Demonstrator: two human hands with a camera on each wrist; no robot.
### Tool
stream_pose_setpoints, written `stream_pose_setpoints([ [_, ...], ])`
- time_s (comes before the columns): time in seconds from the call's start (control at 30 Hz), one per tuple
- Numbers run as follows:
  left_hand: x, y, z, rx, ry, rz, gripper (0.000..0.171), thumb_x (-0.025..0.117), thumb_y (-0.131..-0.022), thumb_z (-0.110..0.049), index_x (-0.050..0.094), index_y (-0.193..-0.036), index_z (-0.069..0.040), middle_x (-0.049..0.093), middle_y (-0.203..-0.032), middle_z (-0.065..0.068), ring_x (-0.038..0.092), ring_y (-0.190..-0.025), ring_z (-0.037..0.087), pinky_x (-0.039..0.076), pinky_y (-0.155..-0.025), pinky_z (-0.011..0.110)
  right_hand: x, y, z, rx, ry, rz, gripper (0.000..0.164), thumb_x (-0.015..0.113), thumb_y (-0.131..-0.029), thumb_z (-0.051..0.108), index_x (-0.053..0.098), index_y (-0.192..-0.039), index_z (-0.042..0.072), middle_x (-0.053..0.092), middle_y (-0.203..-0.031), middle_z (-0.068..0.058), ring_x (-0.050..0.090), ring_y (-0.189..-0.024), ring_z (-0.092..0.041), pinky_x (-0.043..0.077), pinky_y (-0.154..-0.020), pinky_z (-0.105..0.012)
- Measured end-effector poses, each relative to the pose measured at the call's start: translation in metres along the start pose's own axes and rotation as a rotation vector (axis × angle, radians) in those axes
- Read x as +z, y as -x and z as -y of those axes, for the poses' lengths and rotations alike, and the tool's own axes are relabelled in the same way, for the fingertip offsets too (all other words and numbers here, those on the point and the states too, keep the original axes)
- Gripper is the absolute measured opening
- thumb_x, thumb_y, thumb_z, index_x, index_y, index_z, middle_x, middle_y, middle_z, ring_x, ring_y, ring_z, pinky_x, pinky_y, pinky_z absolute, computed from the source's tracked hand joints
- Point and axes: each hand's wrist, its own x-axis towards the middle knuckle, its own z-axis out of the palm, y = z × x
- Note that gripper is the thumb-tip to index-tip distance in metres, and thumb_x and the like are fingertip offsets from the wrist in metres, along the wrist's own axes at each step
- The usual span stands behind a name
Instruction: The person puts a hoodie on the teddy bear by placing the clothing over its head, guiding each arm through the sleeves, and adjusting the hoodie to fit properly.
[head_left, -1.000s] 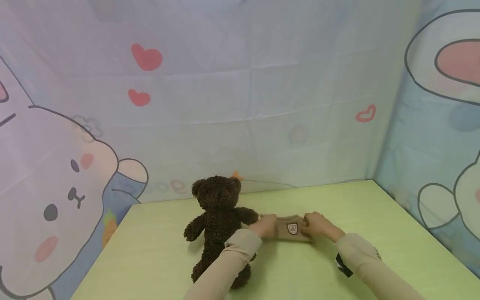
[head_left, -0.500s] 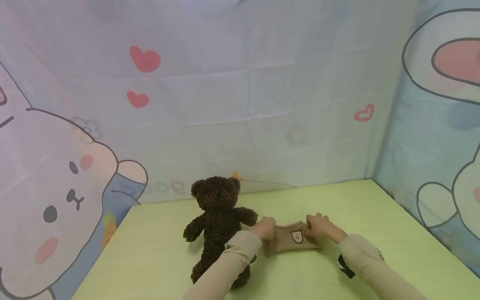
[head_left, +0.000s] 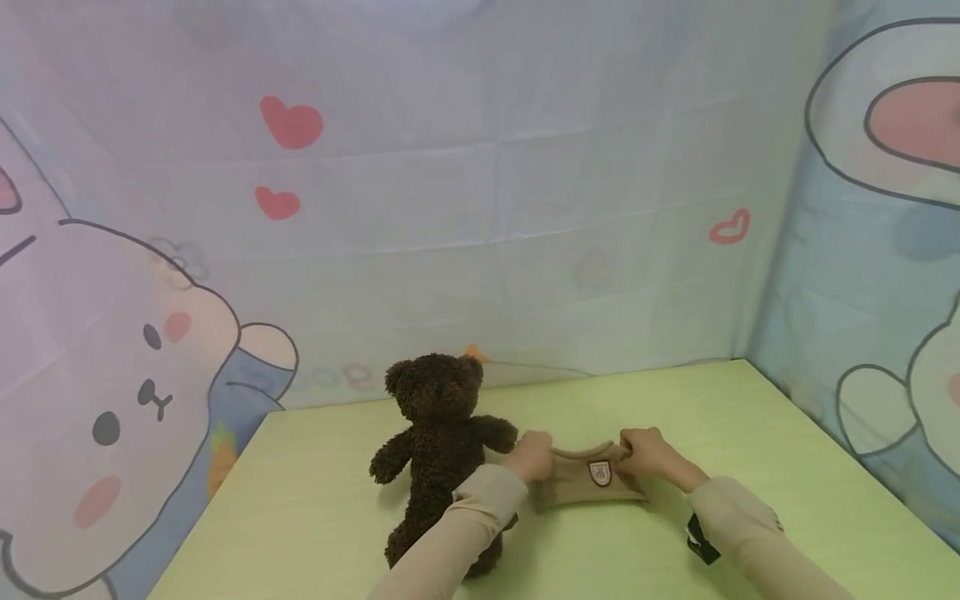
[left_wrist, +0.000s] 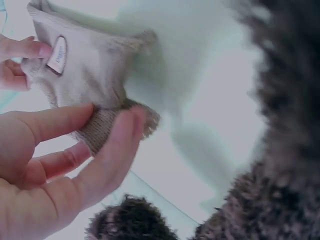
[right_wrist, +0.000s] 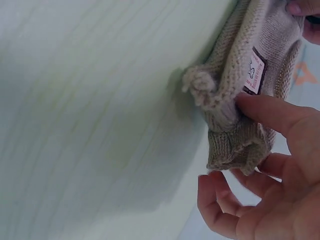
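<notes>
A small beige knitted doll sweater (head_left: 570, 483) with a shield-shaped badge (head_left: 600, 473) hangs stretched between both hands, low over the table. My left hand (head_left: 531, 456) pinches its left side; in the left wrist view the thumb and fingers are at a short ribbed sleeve (left_wrist: 97, 127). My right hand (head_left: 651, 454) holds the other side, and the right wrist view has its thumb beside the badge and fingers under the cuff (right_wrist: 235, 150). A dark brown teddy bear (head_left: 435, 450) lies just left of the left hand, its lower body partly hidden by the left sleeve.
The pale green table (head_left: 300, 500) reaches back to a cartoon-printed cloth (head_left: 420, 208). More printed cloth (head_left: 862, 292) stands along the right edge. Something dark (head_left: 701, 540) sits under the right wrist.
The sweater has tipped so its lower edge is nearer me and more of its front shows. My right hand has shifted slightly right. The bear stays in place.
</notes>
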Motion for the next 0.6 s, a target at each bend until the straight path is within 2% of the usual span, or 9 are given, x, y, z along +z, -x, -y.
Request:
stream_pose_setpoints([
  [0.03,-0.015,0.009,-0.008,-0.029,0.027,0.030,0.006,0.054,-0.079,-0.001,0.058,-0.083,-0.004,0.058,-0.079,0.009,0.053,-0.067,0.017,0.046,-0.056,0.025,-0.001,0.000,-0.001,0.001,-0.026,-0.001,0.026,0.067,-0.074,0.009,0.042,-0.066,0.007,0.038,-0.059,0.002,0.033,-0.056,-0.012,0.026,-0.057,-0.027],
  [0.13,-0.053,0.040,-0.033,-0.063,0.047,0.026,0.007,0.056,-0.079,0.000,0.058,-0.086,-0.001,0.059,-0.080,0.010,0.053,-0.066,0.018,0.046,-0.056,0.024,-0.005,0.001,-0.004,0.014,-0.096,0.001,0.024,0.068,-0.073,0.009,0.045,-0.069,0.005,0.039,-0.061,0.002,0.035,-0.056,-0.012,0.028,-0.051,-0.024],
  [0.17,-0.072,0.054,-0.045,-0.108,0.075,0.064,0.009,0.058,-0.080,0.001,0.058,-0.089,0.001,0.060,-0.083,0.011,0.055,-0.068,0.019,0.048,-0.058,0.025,-0.006,0.002,-0.005,0.017,-0.105,0.001,0.023,0.068,-0.072,0.009,0.046,-0.070,0.005,0.040,-0.061,0.001,0.035,-0.056,-0.012,0.029,-0.051,-0.024],
  [0.27,-0.099,0.078,-0.060,-0.125,0.093,0.047,0.009,0.057,-0.081,0.000,0.058,-0.090,0.001,0.060,-0.082,0.011,0.053,-0.065,0.017,0.046,-0.056,0.022,-0.010,0.004,-0.008,0.011,-0.108,0.007,0.021,0.069,-0.073,0.011,0.048,-0.071,0.005,0.043,-0.062,0.001,0.037,-0.057,-0.012,0.030,-0.050,-0.024],
  [0.4,-0.112,0.091,-0.066,-0.124,0.123,0.035,0.008,0.055,-0.083,0.002,0.057,-0.091,0.001,0.058,-0.078,0.009,0.048,-0.058,0.015,0.040,-0.050,0.019,-0.017,0.005,-0.007,-0.008,-0.123,0.010,0.019,0.067,-0.074,0.012,0.049,-0.073,0.005,0.044,-0.062,0.001,0.036,-0.055,-0.010,0.030,-0.049,-0.023],
  [0.53,-0.117,0.091,-0.065,-0.090,0.101,0.044,0.011,0.053,-0.082,0.004,0.058,-0.092,0.001,0.053,-0.072,0.006,0.041,-0.051,0.013,0.031,-0.043,0.019,-0.026,0.007,-0.003,-0.031,-0.129,-0.003,0.019,0.067,-0.075,0.015,0.052,-0.080,0.004,0.050,-0.065,-0.001,0.038,-0.054,-0.010,0.032,-0.048,-0.024],
  [0.6,-0.121,0.090,-0.065,-0.077,0.101,0.051,0.013,0.053,-0.082,0.004,0.058,-0.094,0.002,0.053,-0.073,0.006,0.040,-0.052,0.013,0.031,-0.042,0.019,-0.030,0.007,-0.002,-0.038,-0.118,-0.009,0.021,0.067,-0.076,0.017,0.054,-0.085,0.003,0.055,-0.070,-0.004,0.041,-0.057,-0.010,0.034,-0.049,-0.024],
])
